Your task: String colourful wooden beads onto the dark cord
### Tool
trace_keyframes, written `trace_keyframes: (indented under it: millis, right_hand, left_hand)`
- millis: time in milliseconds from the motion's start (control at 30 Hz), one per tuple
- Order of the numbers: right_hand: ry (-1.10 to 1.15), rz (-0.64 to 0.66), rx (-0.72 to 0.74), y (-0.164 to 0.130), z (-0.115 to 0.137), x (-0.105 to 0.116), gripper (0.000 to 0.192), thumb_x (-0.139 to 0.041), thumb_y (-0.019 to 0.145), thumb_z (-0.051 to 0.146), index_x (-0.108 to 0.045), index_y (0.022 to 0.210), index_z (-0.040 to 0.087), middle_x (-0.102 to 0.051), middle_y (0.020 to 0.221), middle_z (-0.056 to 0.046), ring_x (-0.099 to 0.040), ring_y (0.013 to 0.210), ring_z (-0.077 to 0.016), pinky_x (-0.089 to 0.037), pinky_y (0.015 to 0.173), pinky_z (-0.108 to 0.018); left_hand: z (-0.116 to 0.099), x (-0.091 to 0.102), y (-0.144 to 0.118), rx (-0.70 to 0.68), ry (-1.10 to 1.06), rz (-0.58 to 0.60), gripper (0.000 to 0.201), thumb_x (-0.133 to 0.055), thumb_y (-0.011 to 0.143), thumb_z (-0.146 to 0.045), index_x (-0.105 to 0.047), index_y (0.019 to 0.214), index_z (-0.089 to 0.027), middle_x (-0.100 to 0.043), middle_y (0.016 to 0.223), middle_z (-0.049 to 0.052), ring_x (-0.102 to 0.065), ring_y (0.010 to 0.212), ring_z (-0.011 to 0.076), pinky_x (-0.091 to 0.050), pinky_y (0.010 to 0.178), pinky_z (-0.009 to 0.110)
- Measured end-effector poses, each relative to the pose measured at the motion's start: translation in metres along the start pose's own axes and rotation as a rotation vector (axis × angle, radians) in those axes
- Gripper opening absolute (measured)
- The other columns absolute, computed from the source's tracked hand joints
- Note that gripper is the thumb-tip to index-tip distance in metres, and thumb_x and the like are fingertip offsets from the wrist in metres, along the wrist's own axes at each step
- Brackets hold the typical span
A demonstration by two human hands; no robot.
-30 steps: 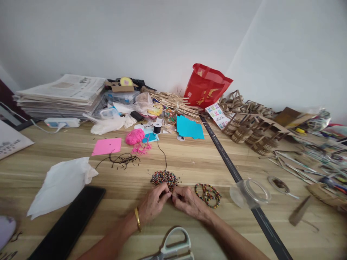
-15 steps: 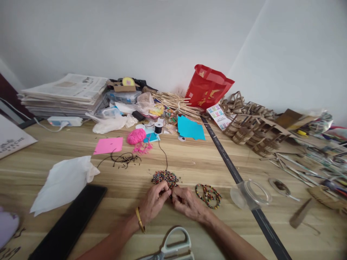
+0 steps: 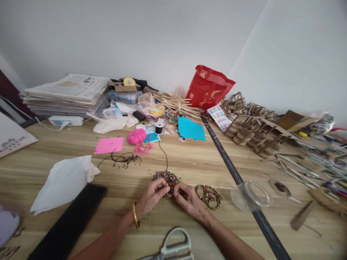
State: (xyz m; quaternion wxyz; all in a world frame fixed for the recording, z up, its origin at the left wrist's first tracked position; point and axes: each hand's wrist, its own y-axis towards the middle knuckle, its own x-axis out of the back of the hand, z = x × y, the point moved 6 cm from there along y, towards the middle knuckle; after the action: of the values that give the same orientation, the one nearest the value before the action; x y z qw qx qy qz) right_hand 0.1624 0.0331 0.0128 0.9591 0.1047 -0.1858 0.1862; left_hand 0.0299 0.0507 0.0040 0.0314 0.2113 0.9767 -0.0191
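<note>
A heap of small multicoloured beads point(image 3: 168, 176) lies on the table just beyond my fingers. My left hand point(image 3: 154, 193), with a gold bangle at the wrist, pinches what looks like the black cord point(image 3: 164, 151) at the left edge of the heap. That cord runs down from a black spool point(image 3: 159, 128) into the beads. My right hand point(image 3: 189, 199) is closed at the heap's right edge, thumb and fingertips together; whatever it holds is too small to make out. Right of it lie coiled strings of beads point(image 3: 208, 196).
Grey-handled scissors point(image 3: 177, 247) lie near my body. A clear plastic container point(image 3: 245, 196) stands at the right, beyond it small woven baskets point(image 3: 244, 133). On the left are a black slab point(image 3: 72, 220), white cloth point(image 3: 61, 182) and pink card point(image 3: 108, 145). Pink yarn point(image 3: 137, 136) sits farther back.
My hands have moved slightly apart; they were together over the near edge of the beads. More of the bead heap shows between them now.
</note>
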Motion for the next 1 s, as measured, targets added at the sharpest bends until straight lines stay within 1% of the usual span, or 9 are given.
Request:
trace_keyframes:
  millis: [100,167,267,400,467,567,633,867,1000]
  right_hand:
    - [0.058,-0.009,-0.013,-0.0001,-0.0038,-0.0012,0.017,-0.052,0.087,0.033,-0.054,0.082,0.017,-0.051,0.068,0.001,-0.043,0.06,-0.0109,-0.034,0.054,-0.02]
    - [0.064,0.001,-0.013,-0.0003,-0.0059,-0.0025,0.018,-0.051,0.088,0.034,-0.055,0.085,0.017,-0.053,0.07,0.0,-0.045,0.061,-0.0113,-0.035,0.055,-0.021]
    - [0.026,0.004,0.004,-0.0007,-0.0063,-0.0026,0.021,-0.05,0.089,0.035,-0.056,0.081,0.016,-0.056,0.072,-0.001,-0.047,0.063,-0.012,-0.037,0.058,-0.022]
    - [0.012,0.004,0.004,-0.0012,-0.0025,-0.0015,0.023,-0.049,0.09,0.035,-0.056,0.079,0.016,-0.057,0.072,-0.002,-0.049,0.064,-0.0131,-0.038,0.059,-0.023]
    - [0.012,0.0,-0.002,-0.0013,-0.0005,-0.0009,0.024,-0.049,0.09,0.036,-0.056,0.079,0.016,-0.058,0.072,-0.003,-0.051,0.064,-0.0137,-0.039,0.059,-0.023]
    - [-0.003,-0.017,0.005,-0.0012,0.0009,0.0,0.025,-0.05,0.089,0.037,-0.058,0.079,0.016,-0.058,0.072,-0.003,-0.051,0.066,-0.0143,-0.04,0.06,-0.024]
    - [0.0,-0.03,0.009,-0.001,0.0002,0.0003,0.025,-0.051,0.089,0.037,-0.058,0.078,0.016,-0.057,0.071,-0.003,-0.051,0.066,-0.0143,-0.04,0.06,-0.023]
    - [0.062,-0.028,-0.01,0.0,-0.0003,-0.0014,0.028,-0.054,0.088,0.041,-0.057,0.078,0.015,-0.056,0.07,-0.002,-0.05,0.063,-0.0131,-0.039,0.058,-0.023]
    - [0.096,-0.02,-0.024,0.0003,-0.0009,-0.0015,0.033,-0.053,0.088,0.046,-0.056,0.077,0.015,-0.053,0.066,0.0,-0.046,0.059,-0.0116,-0.035,0.055,-0.022]
  left_hand:
    - [0.0022,-0.0009,0.0001,0.016,-0.014,0.0,0.034,-0.065,0.073,-0.047,-0.052,0.067,-0.017,-0.05,0.062,-0.003,-0.049,0.061,0.0129,-0.04,0.06,0.024]
    - [0.0034,-0.0008,0.0005,0.018,-0.021,0.005,0.033,-0.065,0.073,-0.046,-0.052,0.067,-0.016,-0.051,0.063,-0.003,-0.05,0.061,0.0132,-0.04,0.06,0.025]
    - [0.0033,0.0006,0.0013,0.01,-0.001,0.001,0.032,-0.065,0.074,-0.045,-0.053,0.067,-0.016,-0.052,0.061,-0.003,-0.049,0.06,0.0129,-0.038,0.059,0.024]
    - [0.0009,0.0017,0.0015,-0.01,0.039,-0.01,0.033,-0.062,0.077,-0.043,-0.054,0.062,-0.015,-0.048,0.056,-0.005,-0.044,0.056,0.0112,-0.034,0.055,0.023]
    - [0.0012,0.0001,0.0014,-0.003,0.013,0.011,0.031,-0.063,0.076,-0.042,-0.057,0.063,-0.015,-0.052,0.057,-0.003,-0.046,0.057,0.0118,-0.036,0.057,0.024]
    - [0.0038,-0.002,0.0014,0.018,-0.038,0.035,0.025,-0.07,0.07,-0.037,-0.061,0.067,-0.014,-0.061,0.062,-0.001,-0.053,0.062,0.0138,-0.041,0.062,0.025]
    - [0.0052,-0.0019,0.0015,0.02,-0.041,0.031,0.023,-0.071,0.068,-0.034,-0.061,0.066,-0.014,-0.062,0.062,0.0,-0.054,0.062,0.0141,-0.042,0.062,0.025]
    - [0.0049,-0.0003,0.0018,-0.015,0.0,0.01,0.017,-0.067,0.071,-0.028,-0.061,0.066,-0.013,-0.061,0.062,0.0,-0.054,0.062,0.0139,-0.04,0.061,0.025]
    - [0.0048,-0.0015,0.0014,-0.026,0.013,0.02,0.017,-0.065,0.072,-0.028,-0.06,0.067,-0.013,-0.059,0.063,0.0,-0.052,0.062,0.014,-0.039,0.061,0.025]
